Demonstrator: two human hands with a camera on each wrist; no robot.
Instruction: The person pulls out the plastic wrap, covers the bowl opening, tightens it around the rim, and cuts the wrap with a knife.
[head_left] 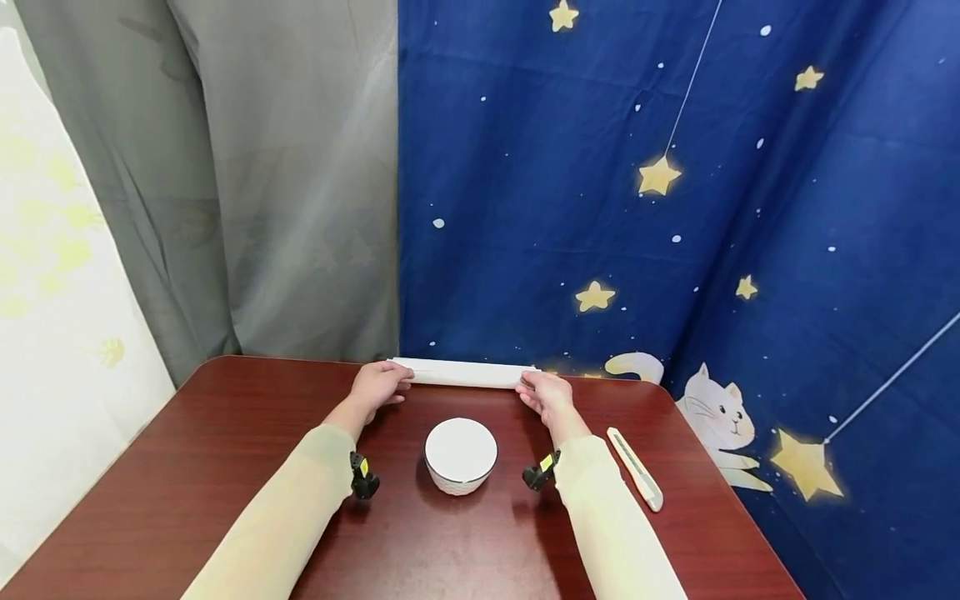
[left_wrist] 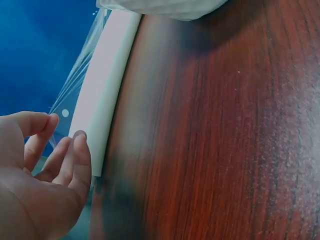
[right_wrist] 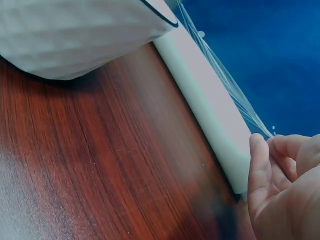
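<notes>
A white roll of cling film (head_left: 468,374) lies along the far edge of the table. My left hand (head_left: 378,386) is at its left end and pinches a corner of the clear film (left_wrist: 76,82) between thumb and forefinger. At the other end my right hand (head_left: 546,392) pinches the film's opposite corner, as the right wrist view shows. Between the hands the film stretches in thin folds just beyond the roll (right_wrist: 200,95). Nearer to me, between my forearms, stands a white bowl (head_left: 459,479) with a dark rim and a textured side.
A white utility knife (head_left: 635,469) lies to the right of my right forearm on the dark red wooden table (head_left: 195,467). Behind the table hang a grey curtain (head_left: 307,192) and a blue one (head_left: 517,183) with stars. Each wrist carries a small black camera.
</notes>
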